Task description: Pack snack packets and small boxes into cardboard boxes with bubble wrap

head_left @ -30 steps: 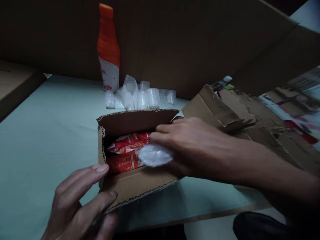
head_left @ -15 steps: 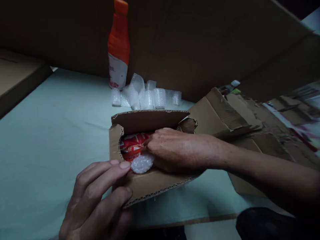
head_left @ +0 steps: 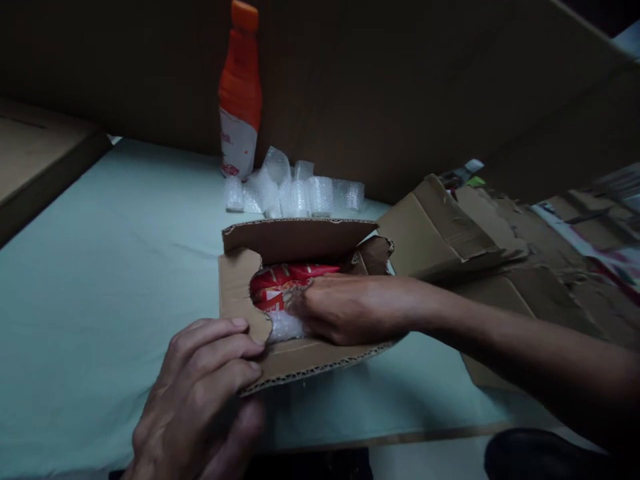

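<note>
An open cardboard box [head_left: 310,360] stands on the pale green cloth, its flaps raised or folded outward. Inside lie red printed packets [head_left: 285,277] and a clear roll of bubble wrap [head_left: 285,328] along the near wall. My left hand [head_left: 205,380] grips the box's near left corner, fingers over the flaps and thumb lower down. My right hand [head_left: 345,310] reaches into the opening from the right, fingers curled down at the bubble wrap against the packets. Its fingertips are partly hidden, as is the right part of the contents.
Several bubble wrap pieces [head_left: 300,193] lie behind the box, beside an upright orange and white bottle [head_left: 241,93]. Torn cardboard boxes [head_left: 430,227] stand at the right. A flat cardboard box [head_left: 45,153] lies at the left. A large cardboard wall [head_left: 375,87] closes the back.
The bubble wrap has gone deeper into the box under my right hand. The left side flap has folded further inward, and my left fingers now rest on it.
</note>
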### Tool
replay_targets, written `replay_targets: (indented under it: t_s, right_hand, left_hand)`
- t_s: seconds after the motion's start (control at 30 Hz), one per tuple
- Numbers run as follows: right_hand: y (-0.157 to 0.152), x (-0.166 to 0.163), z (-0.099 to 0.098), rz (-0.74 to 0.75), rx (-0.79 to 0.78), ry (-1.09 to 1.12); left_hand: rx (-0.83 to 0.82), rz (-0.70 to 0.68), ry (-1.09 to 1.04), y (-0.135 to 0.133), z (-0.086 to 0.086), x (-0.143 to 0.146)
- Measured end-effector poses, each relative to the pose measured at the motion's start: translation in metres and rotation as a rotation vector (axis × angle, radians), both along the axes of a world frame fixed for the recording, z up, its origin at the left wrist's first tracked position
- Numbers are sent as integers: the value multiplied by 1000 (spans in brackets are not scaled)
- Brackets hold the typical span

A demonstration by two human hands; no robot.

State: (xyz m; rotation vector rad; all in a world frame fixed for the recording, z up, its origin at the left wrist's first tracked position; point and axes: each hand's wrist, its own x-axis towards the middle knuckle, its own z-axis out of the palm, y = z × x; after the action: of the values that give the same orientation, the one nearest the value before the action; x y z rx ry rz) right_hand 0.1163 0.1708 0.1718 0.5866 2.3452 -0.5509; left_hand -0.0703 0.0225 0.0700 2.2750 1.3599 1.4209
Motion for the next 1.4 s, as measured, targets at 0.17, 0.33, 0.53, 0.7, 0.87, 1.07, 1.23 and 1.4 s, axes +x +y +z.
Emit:
replay_targets:
  t_s: [0.17, 0.33, 0.53, 0.7, 0.87, 1.07, 1.23, 1.4]
  right_hand:
    - [-4, -7, -7, 63, 9, 15]
    - [-15, 45, 21, -267, 247, 571]
    - [-59, 141, -21, -1125, 554, 1017]
    - [-75, 124, -99, -1055, 302, 895]
    - [-71, 98, -105, -1057, 298, 891]
    - [-101, 155, -108, -1334, 467, 1020]
    - [-101, 126, -116, -1183, 439, 1160]
    - [-71, 60, -112, -1042, 146, 1236]
  left_hand:
    - [24, 40, -46, -1, 3, 8]
    - [-73, 265, -404, -11, -3, 22]
    - [-327, 331, -462, -15, -47, 11]
    - [-481, 261, -438, 1, -70, 3]
    - [-495, 218, -498, 20, -63, 15]
    - [-398, 66, -541, 26, -46, 73]
    - [-480, 184, -592, 2, -47, 48]
    - [-431, 552, -573, -20, -41, 12]
